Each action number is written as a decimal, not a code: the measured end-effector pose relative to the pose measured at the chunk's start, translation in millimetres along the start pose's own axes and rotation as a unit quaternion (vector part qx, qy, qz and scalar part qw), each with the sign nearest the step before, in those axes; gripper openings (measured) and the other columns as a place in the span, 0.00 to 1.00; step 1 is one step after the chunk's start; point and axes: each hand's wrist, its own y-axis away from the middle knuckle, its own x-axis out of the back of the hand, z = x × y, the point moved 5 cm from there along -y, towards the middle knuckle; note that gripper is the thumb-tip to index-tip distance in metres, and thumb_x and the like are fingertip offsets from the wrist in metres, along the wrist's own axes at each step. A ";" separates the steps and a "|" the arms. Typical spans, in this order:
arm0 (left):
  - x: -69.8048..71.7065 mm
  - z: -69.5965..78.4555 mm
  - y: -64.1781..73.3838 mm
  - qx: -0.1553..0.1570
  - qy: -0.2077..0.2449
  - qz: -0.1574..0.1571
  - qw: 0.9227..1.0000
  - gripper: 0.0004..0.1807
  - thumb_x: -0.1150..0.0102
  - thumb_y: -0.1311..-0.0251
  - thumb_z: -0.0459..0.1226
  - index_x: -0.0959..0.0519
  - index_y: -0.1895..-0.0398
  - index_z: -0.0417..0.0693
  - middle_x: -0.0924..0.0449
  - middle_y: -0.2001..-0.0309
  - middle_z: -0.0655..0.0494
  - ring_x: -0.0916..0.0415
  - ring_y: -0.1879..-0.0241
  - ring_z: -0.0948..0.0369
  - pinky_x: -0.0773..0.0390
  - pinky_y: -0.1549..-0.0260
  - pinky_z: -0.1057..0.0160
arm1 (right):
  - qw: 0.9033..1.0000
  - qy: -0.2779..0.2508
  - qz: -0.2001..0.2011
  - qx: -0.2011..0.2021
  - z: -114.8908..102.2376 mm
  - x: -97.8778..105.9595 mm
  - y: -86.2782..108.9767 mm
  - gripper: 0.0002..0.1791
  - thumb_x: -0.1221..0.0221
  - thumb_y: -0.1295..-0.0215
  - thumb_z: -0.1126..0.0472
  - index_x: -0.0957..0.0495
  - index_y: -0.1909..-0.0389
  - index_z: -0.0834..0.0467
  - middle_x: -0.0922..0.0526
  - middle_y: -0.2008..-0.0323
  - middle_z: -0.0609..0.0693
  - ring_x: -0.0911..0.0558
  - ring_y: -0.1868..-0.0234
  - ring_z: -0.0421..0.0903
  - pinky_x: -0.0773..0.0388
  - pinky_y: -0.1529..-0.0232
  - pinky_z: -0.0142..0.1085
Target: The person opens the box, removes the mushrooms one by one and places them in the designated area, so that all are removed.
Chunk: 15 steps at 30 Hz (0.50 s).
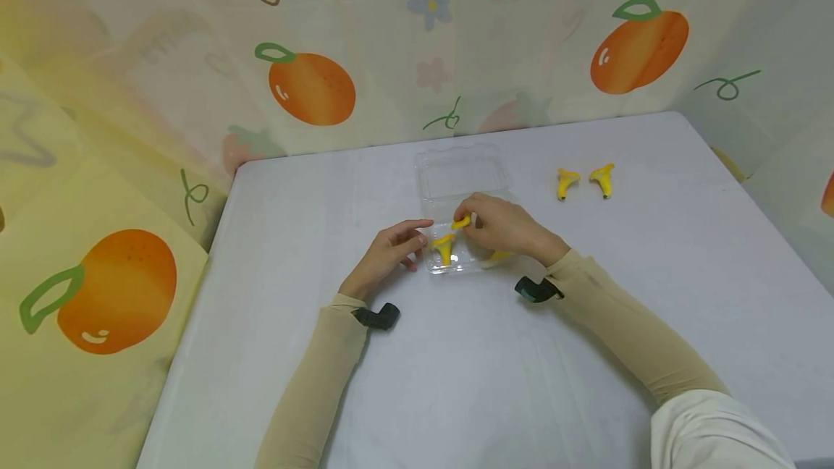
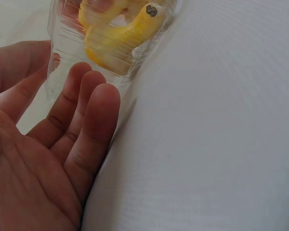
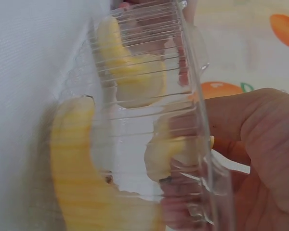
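Note:
A clear plastic clamshell box (image 1: 456,266) lies with its lid (image 1: 462,172) folded back. Inside its left part is a yellow chanterelle mushroom (image 1: 444,249), and another yellow mushroom (image 1: 500,255) shows at the right, partly hidden under the right wrist. My right hand (image 1: 504,225) pinches a small yellow chanterelle (image 1: 461,223) over the box; through the ribbed wall (image 3: 135,118), its fingertips appear inside. Beside the box's left wall, my left hand (image 1: 394,248) has loosely bent fingers, their tips (image 2: 103,103) right by the plastic.
Two more yellow chanterelles (image 1: 567,183) (image 1: 602,180) lie apart at the right rear of the white-covered table (image 1: 274,237). A fruit-patterned curtain (image 1: 384,35) hangs behind the table and along its sides. Each wrist carries a small black camera (image 1: 378,316).

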 end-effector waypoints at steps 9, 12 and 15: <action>0.0 -0.1 -0.7 -0.003 0.001 -0.002 1.000 0.22 0.45 0.28 0.37 0.26 0.32 0.46 0.23 0.58 0.49 0.25 0.64 0.60 0.18 0.71 0.67 | 0.999 -0.037 -0.003 0.013 -4.1 0.7 -1.0 0.13 0.41 0.33 0.64 0.20 0.49 0.57 0.19 0.48 0.51 0.21 0.56 0.49 0.20 0.54 0.40; -0.1 -0.6 -1.1 -0.004 0.001 -0.003 1.000 0.22 0.45 0.28 0.37 0.26 0.32 0.46 0.22 0.58 0.49 0.25 0.64 0.60 0.18 0.71 0.67 | 0.999 -0.038 -0.004 0.016 -4.7 0.5 -1.2 0.13 0.40 0.33 0.64 0.20 0.49 0.57 0.19 0.48 0.51 0.20 0.56 0.49 0.19 0.54 0.40; 0.1 -0.6 -0.9 -0.004 0.002 -0.002 1.000 0.22 0.45 0.28 0.37 0.26 0.32 0.45 0.22 0.58 0.50 0.25 0.64 0.60 0.18 0.71 0.67 | 0.999 -0.040 -0.003 0.017 -5.0 0.4 -1.2 0.13 0.40 0.33 0.64 0.20 0.49 0.57 0.19 0.48 0.51 0.20 0.56 0.49 0.20 0.54 0.40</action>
